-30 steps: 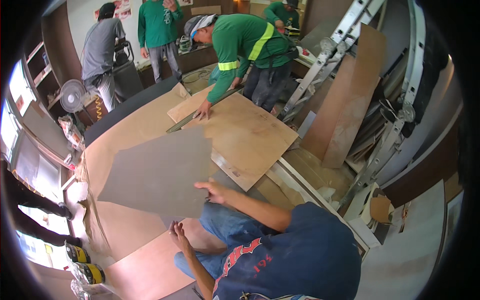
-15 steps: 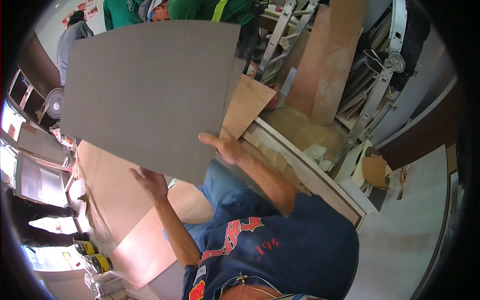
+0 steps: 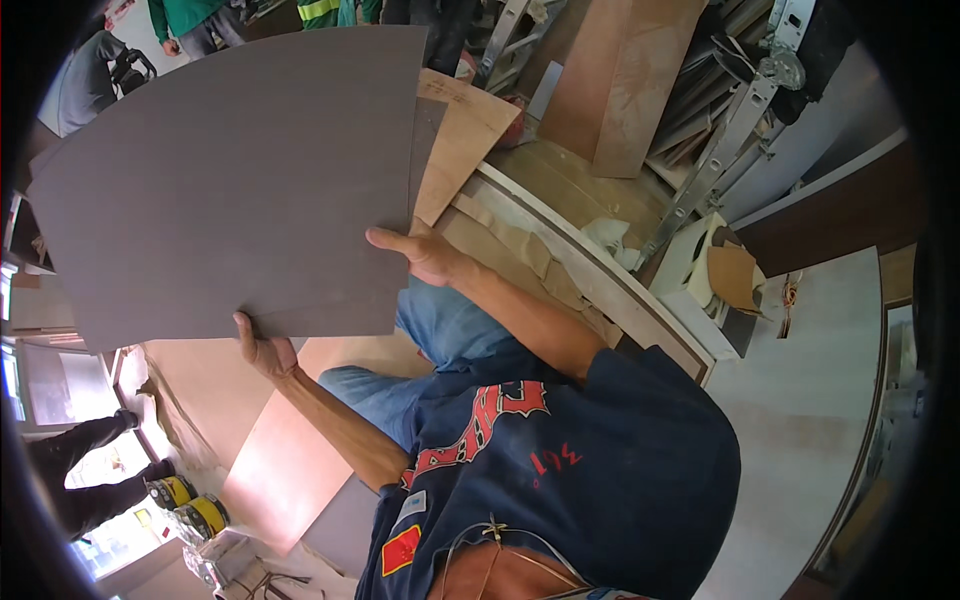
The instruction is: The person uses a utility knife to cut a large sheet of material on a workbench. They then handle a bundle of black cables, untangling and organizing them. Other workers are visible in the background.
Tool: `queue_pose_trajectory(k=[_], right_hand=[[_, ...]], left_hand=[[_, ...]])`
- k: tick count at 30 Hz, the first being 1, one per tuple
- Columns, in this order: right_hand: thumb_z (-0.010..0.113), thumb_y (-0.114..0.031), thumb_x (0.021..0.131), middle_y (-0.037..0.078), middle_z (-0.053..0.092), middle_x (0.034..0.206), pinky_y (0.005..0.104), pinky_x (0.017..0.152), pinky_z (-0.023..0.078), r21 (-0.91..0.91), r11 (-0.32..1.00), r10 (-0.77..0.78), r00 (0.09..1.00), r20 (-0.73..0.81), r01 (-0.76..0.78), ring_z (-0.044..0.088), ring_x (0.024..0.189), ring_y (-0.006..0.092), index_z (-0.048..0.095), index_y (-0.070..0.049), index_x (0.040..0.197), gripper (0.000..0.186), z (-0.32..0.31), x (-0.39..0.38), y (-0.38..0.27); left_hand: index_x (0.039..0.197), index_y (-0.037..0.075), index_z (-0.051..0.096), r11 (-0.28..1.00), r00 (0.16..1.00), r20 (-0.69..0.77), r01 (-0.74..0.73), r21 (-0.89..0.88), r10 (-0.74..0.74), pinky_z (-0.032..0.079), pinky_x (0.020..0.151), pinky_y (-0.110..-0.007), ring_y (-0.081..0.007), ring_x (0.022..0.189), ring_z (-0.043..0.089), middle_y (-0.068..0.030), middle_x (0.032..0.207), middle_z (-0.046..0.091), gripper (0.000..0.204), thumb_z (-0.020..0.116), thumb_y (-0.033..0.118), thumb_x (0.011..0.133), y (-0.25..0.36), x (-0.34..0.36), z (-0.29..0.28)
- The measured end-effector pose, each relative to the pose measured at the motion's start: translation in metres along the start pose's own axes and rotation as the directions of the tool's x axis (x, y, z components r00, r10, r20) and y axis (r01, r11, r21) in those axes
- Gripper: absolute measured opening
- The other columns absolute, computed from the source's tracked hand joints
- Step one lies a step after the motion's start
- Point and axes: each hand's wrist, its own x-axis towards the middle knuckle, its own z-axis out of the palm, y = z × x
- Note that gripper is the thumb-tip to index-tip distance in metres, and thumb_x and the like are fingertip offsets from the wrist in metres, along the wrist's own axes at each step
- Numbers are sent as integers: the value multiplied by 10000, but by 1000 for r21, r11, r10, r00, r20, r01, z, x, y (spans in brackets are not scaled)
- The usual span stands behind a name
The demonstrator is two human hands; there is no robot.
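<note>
A large thin grey sheet [image 3: 220,180] is lifted up in front of me and fills the upper left of the view. My left hand [image 3: 262,350] grips its lower edge from beneath. My right hand [image 3: 425,255] holds its right edge, thumb lying along the sheet. Below the sheet I see my blue jeans [image 3: 440,335] and dark blue shirt [image 3: 560,470]. Behind the sheet's right edge, a brown plywood board [image 3: 465,140] lies flat.
Plywood panels [image 3: 290,450] lie on the floor at lower left. An aluminium ladder [image 3: 720,140] and leaning boards [image 3: 625,80] stand at upper right. Other people [image 3: 195,22] stand at the top, and someone's legs [image 3: 90,465] show at far left. A white surface [image 3: 800,400] lies to the right.
The grey sheet, flat on the floor a second ago, has been raised in both hands and now tilts closer to the camera, hiding the worker in green behind it.
</note>
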Motion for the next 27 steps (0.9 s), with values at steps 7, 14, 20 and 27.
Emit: queue_pose_trajectory(k=[7,14,20,27], right_hand=[[710,-223,896,104,586,1263,340,1017,437,-153,983,-84,991,103,99,551,1154,191,510,4,1334,532,37,19,10],[727,-262,886,90,570,1268,371,1007,460,-25,997,-68,998,10,68,553,1174,196,447,-24,1371,609,72,38,-21],[731,-296,887,79,565,1248,357,1007,455,48,978,-195,971,-139,203,548,1165,187,483,-29,1334,577,57,52,-14],[669,-316,932,86,519,1338,425,1058,421,81,957,-269,958,-103,277,492,1260,228,441,-58,1378,563,58,34,-41]], left_hand=[[1240,-28,588,991,986,-139,-102,-87,89,431,1054,-452,-282,1199,543,-135,1280,600,442,690,246,909,38,35,10],[1189,-29,611,983,982,-53,-181,-14,180,565,906,-410,-259,1033,639,-146,1172,643,376,706,184,895,59,65,70],[1146,-38,610,944,953,-17,-297,145,303,581,854,-357,-214,942,654,-101,1038,661,404,758,192,848,66,86,144],[1179,-27,595,984,961,213,-175,-19,175,577,829,-375,-254,974,655,-133,1101,644,447,694,296,886,65,101,174]])
